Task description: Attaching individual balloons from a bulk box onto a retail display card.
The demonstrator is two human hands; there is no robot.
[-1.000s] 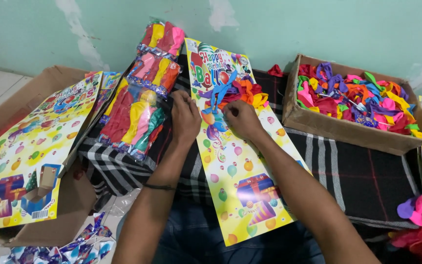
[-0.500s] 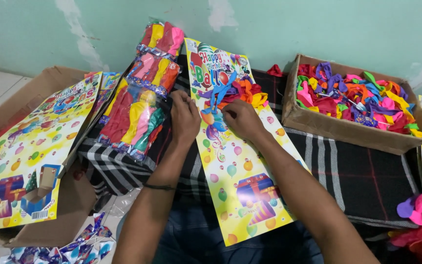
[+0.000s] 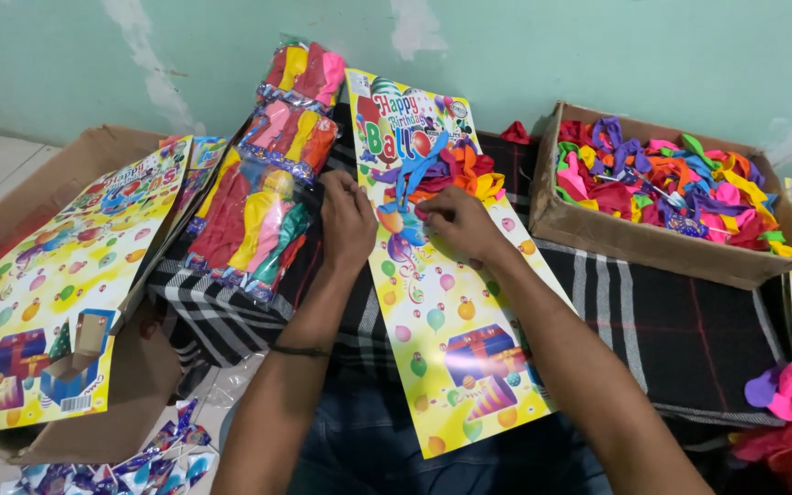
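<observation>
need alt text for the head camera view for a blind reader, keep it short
Both hands, left hand and right hand, press on a yellow balloon-print display card with loose balloons fixed near its top. A cardboard box of mixed balloons sits right, bagged balloon packs left.

Two hands are at work: the left hand (image 3: 346, 220) and the right hand (image 3: 456, 223), both resting on one yellow printed card (image 3: 446, 302). Under the grip, one cluster of loose balloons (image 3: 446, 174) lies on that card. Left of the grip lie three clear packets of balloons (image 3: 254, 220) in a strip, and beyond them one stack of yellow cards (image 3: 57, 293). Right of the grip stands one cardboard box (image 3: 653, 243), its balloons too many to count.
</observation>
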